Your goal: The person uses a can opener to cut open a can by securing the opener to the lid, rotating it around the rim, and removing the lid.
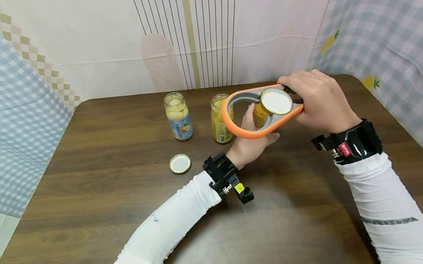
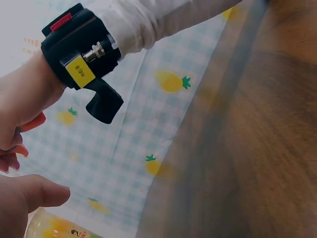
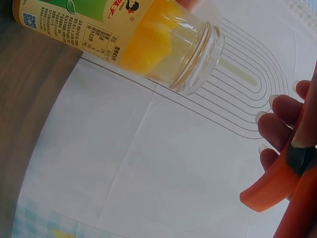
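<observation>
In the head view my right hand grips the handles of an orange and grey jar opener, with a white lid lodged in its smaller opening. Beneath the opener stands a glass jar of yellow fruit, partly covered by it; the right wrist view shows this jar's bare glass mouth. Reaching beside the jar is my left hand, its thumb straight and spread. The left wrist view catches that thumb close over the jar.
An uncovered jar with a blue label stands at the back of the wooden table. To its right is another jar of yellow fruit. A loose white lid lies in front of them. Patterned cloth hangs behind the table.
</observation>
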Demonstrator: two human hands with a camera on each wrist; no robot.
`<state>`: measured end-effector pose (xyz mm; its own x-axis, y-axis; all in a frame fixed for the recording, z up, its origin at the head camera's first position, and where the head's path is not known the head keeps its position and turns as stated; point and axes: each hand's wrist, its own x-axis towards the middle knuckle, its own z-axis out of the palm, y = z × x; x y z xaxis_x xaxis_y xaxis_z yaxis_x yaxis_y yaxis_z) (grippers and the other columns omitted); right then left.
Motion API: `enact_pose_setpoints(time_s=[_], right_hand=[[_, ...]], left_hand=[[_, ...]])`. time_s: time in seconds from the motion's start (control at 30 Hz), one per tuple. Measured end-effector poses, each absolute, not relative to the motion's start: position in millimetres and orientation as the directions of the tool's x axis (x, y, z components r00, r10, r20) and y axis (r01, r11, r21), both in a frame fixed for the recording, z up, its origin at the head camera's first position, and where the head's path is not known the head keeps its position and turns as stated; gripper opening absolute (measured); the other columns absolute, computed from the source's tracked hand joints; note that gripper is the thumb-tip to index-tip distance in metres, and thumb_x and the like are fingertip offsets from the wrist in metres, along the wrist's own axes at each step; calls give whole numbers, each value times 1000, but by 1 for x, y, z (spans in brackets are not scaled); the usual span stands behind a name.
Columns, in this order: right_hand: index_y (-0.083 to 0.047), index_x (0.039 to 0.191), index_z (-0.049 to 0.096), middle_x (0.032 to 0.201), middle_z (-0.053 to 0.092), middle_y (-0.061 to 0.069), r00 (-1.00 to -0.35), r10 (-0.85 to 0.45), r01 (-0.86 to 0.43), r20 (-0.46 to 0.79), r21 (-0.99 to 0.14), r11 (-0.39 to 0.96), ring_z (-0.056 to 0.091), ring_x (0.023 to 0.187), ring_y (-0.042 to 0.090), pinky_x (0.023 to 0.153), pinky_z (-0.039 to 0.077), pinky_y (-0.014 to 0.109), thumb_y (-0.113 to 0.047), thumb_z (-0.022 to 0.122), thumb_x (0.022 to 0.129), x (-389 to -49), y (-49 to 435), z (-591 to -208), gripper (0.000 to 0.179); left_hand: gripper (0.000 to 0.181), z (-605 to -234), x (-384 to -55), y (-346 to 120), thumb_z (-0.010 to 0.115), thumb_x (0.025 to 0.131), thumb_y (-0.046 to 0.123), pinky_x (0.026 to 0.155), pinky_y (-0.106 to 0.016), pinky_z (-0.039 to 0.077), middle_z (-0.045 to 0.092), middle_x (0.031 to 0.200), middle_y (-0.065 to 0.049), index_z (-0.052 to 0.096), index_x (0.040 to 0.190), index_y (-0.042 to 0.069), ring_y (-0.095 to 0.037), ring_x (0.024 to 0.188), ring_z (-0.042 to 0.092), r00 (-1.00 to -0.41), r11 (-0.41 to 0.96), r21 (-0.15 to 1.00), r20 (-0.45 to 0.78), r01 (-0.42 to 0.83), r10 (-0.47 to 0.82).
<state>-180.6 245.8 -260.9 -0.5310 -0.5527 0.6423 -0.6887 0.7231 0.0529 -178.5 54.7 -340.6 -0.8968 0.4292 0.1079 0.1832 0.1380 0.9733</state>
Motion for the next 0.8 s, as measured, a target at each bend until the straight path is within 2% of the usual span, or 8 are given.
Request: enact_pose_setpoints(time_s=[0.13,0.27,0.33,0.73,0.77,0.8], right_hand=[[2,118,65,105,72,19,-540,-550,-683,637,50,728,66,97,38,85,52,52,3,80,72,-180,246,-261,49],[1,118,65,105,72,19,-546,-535,-674,644,41,737,66,97,38,86,52,52,3,81,70,-179,247,-259,50],[1,117,65,104,72,19,-546,-530,-673,649,36,739,66,97,37,85,52,52,3,81,69,-179,247,-259,51],[1,115,66,102,72,18,-534,-514,-675,671,28,737,66,96,38,83,52,53,2,80,70,-178,249,-258,48],[1,115,66,102,72,18,-533,-514,-675,672,28,737,66,96,38,83,52,53,2,80,70,-178,249,-258,48],[1,115,66,102,72,18,-534,-514,-675,672,28,737,66,96,38,83,52,53,2,80,70,-178,249,-258,48]], left_hand=[[100,-343,-174,46,72,91,10,126,-47,24,17,167,-20,2,162,6,-33,154,22,-883,153,974,81,169,462],[97,-343,-167,34,70,94,16,128,-45,18,6,171,-14,2,163,10,-25,158,11,-867,215,961,44,172,496],[96,-342,-164,28,70,95,19,128,-44,18,5,171,-9,3,163,13,-21,158,9,-856,236,955,34,180,516],[89,-341,-149,5,70,97,30,127,-44,23,15,171,-4,13,163,16,-16,156,17,-802,357,881,40,310,596],[89,-341,-148,1,70,97,30,122,-42,33,16,171,-3,13,164,17,-16,149,33,-792,358,877,40,319,609],[89,-341,-148,-2,70,97,30,120,-42,35,16,171,-3,13,164,18,-17,144,40,-786,360,873,43,330,616]])
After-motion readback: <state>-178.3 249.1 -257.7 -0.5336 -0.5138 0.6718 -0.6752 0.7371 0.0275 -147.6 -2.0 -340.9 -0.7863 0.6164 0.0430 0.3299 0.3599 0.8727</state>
